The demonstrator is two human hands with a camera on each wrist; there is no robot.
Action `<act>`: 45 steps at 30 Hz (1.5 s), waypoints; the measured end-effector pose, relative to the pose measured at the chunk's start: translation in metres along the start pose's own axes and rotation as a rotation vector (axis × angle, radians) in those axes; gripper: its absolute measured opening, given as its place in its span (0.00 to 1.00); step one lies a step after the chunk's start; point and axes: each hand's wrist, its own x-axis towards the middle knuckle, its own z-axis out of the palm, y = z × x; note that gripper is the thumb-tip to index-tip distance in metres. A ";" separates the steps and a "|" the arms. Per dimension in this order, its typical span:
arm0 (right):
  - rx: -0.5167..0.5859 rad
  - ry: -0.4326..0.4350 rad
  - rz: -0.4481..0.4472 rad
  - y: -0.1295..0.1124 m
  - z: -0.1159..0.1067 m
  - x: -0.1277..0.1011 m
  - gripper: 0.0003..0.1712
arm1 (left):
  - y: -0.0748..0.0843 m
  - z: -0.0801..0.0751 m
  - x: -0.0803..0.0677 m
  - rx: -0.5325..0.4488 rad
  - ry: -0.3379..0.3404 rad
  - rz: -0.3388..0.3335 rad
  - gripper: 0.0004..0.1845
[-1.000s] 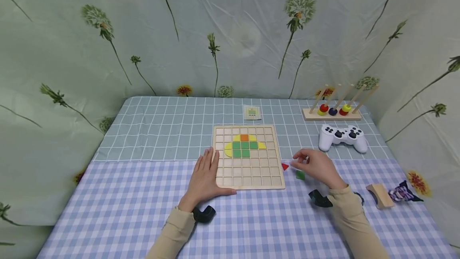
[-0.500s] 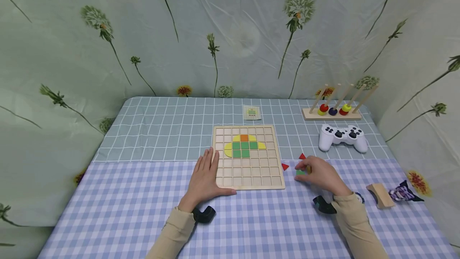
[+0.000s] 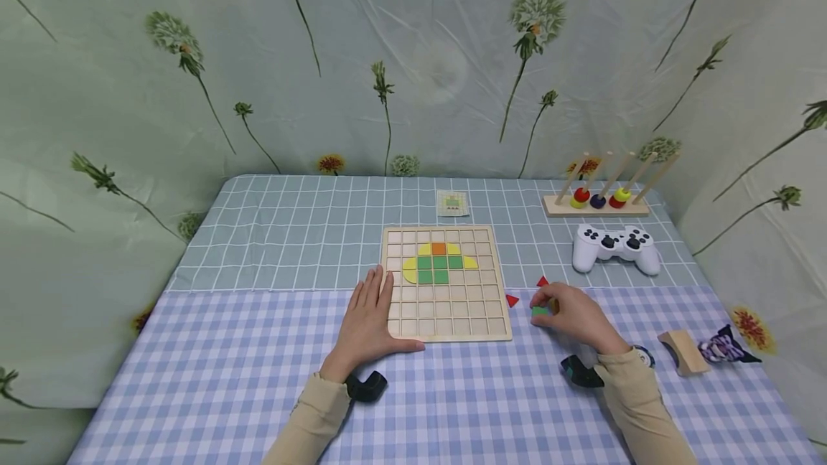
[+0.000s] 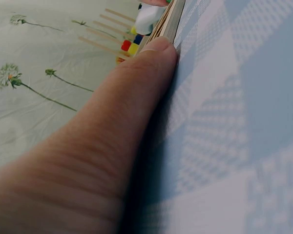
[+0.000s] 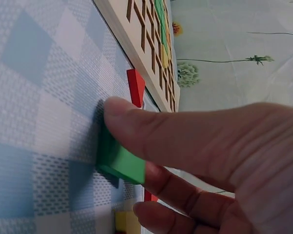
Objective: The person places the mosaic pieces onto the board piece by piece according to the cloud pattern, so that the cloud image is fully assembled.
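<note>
Hands are working at a table with a checked cloth (image 3: 213, 372). The right hand (image 3: 571, 316) is pinching a small green square piece (image 3: 539, 311) between its thumb and fingers. In the right wrist view the thumb is lying on top of the green square piece (image 5: 118, 160) and a finger is curling under it. The piece is sitting low on the cloth, just to the right of the wooden grid board (image 3: 446, 282). Two little red triangles (image 3: 512, 300) are lying close by, between the board and the hand.

The left hand (image 3: 368, 321) is lying flat with straight fingers, holding nothing. It is resting on the cloth and its thumb is pressing along the board's near left edge (image 4: 167, 25). On the board, a picture of yellow, green and orange pieces (image 3: 439, 262) is filling some of the squares.

Farther back, a small card (image 3: 453, 202) is lying behind the board. A white game controller (image 3: 616, 246) and a peg toy with coloured rings (image 3: 597, 196) are sitting off to the right. A wooden block (image 3: 682, 351) is lying near the right sleeve.
</note>
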 end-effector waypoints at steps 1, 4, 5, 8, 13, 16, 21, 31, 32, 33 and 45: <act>0.009 -0.001 0.007 0.000 0.000 0.000 0.12 | 0.000 0.000 0.000 0.000 0.001 0.001 0.71; 0.031 -0.004 0.018 -0.001 0.001 0.000 0.11 | 0.000 0.000 0.000 0.003 0.000 0.002 0.72; 0.035 -0.004 0.019 0.000 0.001 0.000 0.11 | 0.000 0.000 0.000 0.004 -0.003 0.000 0.72; 0.051 -0.001 0.019 0.000 0.002 0.001 0.09 | 0.000 0.000 0.000 0.001 -0.007 -0.003 0.71; 0.081 0.032 0.008 0.002 0.003 0.002 0.10 | 0.000 0.000 -0.001 -0.004 -0.011 -0.006 0.71; 0.093 0.066 -0.009 0.001 0.002 0.004 0.10 | 0.000 0.000 -0.001 -0.003 -0.005 -0.004 0.72; 0.071 0.126 -0.047 -0.005 0.001 0.009 0.11 | -0.001 0.000 -0.001 -0.013 -0.002 -0.001 0.72; 0.073 0.138 -0.096 -0.031 0.004 0.027 0.13 | 0.000 0.000 -0.001 -0.015 -0.002 -0.004 0.72; 0.080 0.136 -0.099 -0.035 0.005 0.029 0.13 | 0.000 -0.001 -0.001 -0.016 -0.004 -0.006 0.72; 0.083 0.138 -0.108 -0.038 0.005 0.031 0.12 | 0.000 0.000 -0.001 -0.014 -0.005 -0.007 0.72; 0.061 0.188 -0.215 -0.064 0.019 0.055 0.08 | 0.001 -0.001 0.000 -0.006 -0.013 -0.014 0.72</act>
